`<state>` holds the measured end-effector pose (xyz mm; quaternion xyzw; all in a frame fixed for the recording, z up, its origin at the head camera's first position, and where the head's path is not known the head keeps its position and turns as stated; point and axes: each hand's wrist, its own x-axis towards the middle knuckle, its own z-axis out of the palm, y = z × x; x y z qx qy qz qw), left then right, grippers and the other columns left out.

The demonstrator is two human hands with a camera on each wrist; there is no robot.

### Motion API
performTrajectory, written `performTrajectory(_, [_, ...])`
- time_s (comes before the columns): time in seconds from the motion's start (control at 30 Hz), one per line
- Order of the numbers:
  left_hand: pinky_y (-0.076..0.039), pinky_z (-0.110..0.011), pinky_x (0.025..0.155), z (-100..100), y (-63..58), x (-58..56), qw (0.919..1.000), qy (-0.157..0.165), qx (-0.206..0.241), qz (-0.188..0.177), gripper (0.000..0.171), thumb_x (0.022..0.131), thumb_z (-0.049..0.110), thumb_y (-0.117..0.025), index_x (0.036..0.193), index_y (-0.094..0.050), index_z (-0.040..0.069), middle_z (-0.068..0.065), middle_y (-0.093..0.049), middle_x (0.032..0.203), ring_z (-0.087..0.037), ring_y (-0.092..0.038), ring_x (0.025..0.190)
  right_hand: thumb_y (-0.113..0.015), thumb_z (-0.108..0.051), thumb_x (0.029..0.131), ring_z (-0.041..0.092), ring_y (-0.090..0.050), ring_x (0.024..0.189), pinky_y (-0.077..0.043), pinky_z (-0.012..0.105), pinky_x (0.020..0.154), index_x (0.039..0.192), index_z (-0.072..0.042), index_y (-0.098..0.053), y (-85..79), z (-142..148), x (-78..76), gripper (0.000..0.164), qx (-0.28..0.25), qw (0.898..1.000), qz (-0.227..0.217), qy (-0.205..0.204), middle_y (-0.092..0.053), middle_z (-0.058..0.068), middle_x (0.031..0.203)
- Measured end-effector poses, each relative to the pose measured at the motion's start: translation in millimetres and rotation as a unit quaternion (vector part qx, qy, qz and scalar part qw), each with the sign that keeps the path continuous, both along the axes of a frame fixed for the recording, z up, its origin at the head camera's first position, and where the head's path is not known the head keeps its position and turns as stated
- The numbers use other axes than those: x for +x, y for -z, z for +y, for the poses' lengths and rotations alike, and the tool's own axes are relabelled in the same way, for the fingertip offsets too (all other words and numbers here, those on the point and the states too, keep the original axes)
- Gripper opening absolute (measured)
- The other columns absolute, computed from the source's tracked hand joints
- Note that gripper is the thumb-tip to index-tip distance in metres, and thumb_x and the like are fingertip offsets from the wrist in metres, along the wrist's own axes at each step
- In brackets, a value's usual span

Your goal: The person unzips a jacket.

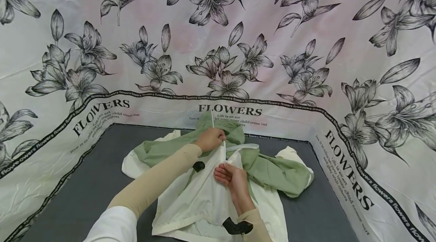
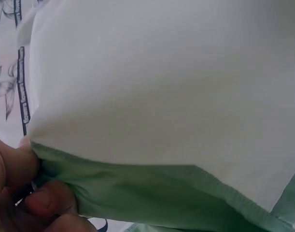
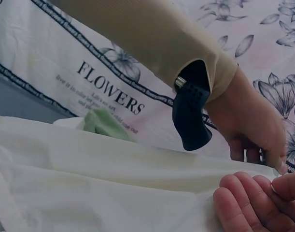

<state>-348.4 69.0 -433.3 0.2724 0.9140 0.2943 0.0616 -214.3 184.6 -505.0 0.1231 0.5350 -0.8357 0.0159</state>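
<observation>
A light jacket (image 1: 197, 196), pale cream below and sage green above, lies spread out with its front partly unzipped. My left hand (image 1: 212, 139) grips the front edge near the collar, beside the white zipper tape (image 1: 223, 153). In the left wrist view its fingers (image 2: 43, 200) pinch green and cream cloth, with a wide cream panel stretched beyond. Lower on the front, my right hand (image 1: 235, 181) has its fingers curled, and in the right wrist view its thumb (image 3: 288, 186) presses the zipper edge against them. The pinched part is mostly hidden by the fingers.
The jacket's green sleeves (image 1: 279, 170) spread to both sides on a dark grey table (image 1: 85, 181). A white cloth backdrop (image 1: 163, 109) with flower prints and a black lettered band rises behind and along the sides. Black wrist cameras (image 1: 237, 227) sit on both wrists.
</observation>
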Motion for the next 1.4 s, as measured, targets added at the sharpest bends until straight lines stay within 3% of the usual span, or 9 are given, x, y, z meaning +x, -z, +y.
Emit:
performTrajectory(0.4, [-0.055,-0.034,0.082,4,3.4,-3.1,0.9999,-0.015,-0.004,0.004,0.024,0.104,0.016,-0.052,0.107,-0.076,0.012,-0.004,-0.074,0.112,-0.018,-0.068,0.095,-0.052,-0.012,0.102,0.015,-0.077,0.078,-0.062,0.03,0.075,0.103,0.006,-0.066,0.3,2,11.4,0.023,0.0,1.0,-0.012,-0.005,-0.077,0.004,0.08])
performTrajectory(0.6, [-0.052,-0.034,0.076,2,0.9,-4.0,0.9996,-0.02,0.016,-0.013,0.027,0.104,0.014,-0.05,0.11,-0.075,0.008,-0.007,-0.074,0.113,-0.02,-0.066,0.09,-0.05,-0.013,0.102,0.014,-0.076,0.078,-0.062,0.03,0.075,0.104,0.007,-0.066,0.7,0,19.1,0.025,0.0,1.0,-0.014,-0.013,-0.077,0.003,0.081])
performTrajectory(0.87, [-0.056,-0.039,0.089,-2,-0.4,-9.2,0.9985,-0.036,0.041,-0.008,0.029,0.104,0.012,-0.05,0.117,-0.074,0.005,-0.01,-0.074,0.119,-0.025,-0.069,0.104,-0.053,-0.013,0.101,0.014,-0.076,0.077,-0.062,0.028,0.074,0.105,0.007,-0.067,2.2,-2,30.1,0.025,-0.006,0.999,-0.025,-0.018,-0.077,0.003,0.081])
performTrajectory(1.17, [-0.053,-0.034,0.077,-7,-1.8,-17.1,0.9973,-0.056,0.037,-0.03,0.031,0.104,0.01,-0.046,0.116,-0.074,0.007,-0.009,-0.073,0.119,-0.02,-0.066,0.091,-0.053,-0.015,0.101,0.013,-0.076,0.08,-0.062,0.027,0.076,0.112,0.01,-0.064,7.3,-5,39.7,0.029,-0.005,0.999,-0.024,-0.031,-0.077,0.003,0.084])
performTrajectory(1.4, [-0.055,-0.042,0.097,-9,5.6,-32.3,0.9953,-0.078,0.048,-0.028,0.033,0.103,0.01,-0.045,0.12,-0.071,0.003,-0.011,-0.071,0.125,-0.028,-0.067,0.114,-0.053,-0.015,0.101,0.013,-0.076,0.078,-0.062,0.028,0.075,0.11,0.009,-0.065,8.7,-7,42.6,0.027,-0.004,0.999,-0.024,-0.03,-0.077,0.003,0.083])
